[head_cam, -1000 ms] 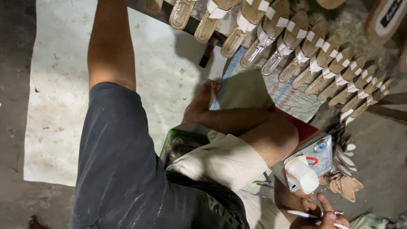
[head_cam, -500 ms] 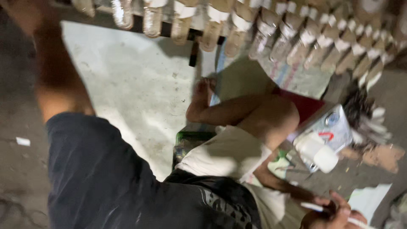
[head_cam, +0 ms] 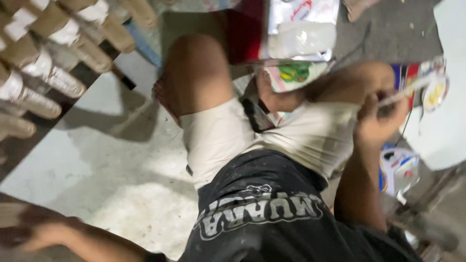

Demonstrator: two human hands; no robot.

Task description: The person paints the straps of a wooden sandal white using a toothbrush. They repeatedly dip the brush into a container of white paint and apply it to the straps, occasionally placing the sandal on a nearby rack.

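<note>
The person sat on the floor (head_cam: 121,160), legs folded. The right hand (head_cam: 381,121), right of centre, had its fingers curled shut around a thin white stick (head_cam: 412,87), pinched like a pen for control. The left hand (head_cam: 41,235) reached out low at the bottom left, blurred, so I couldn't tell its grip. Sandals (head_cam: 53,53) lined the upper left, lined up in a row. Compared with half a second earlier, the view had swung: sandals shifted left, the glue bottle (head_cam: 301,41) moved to the top.
</note>
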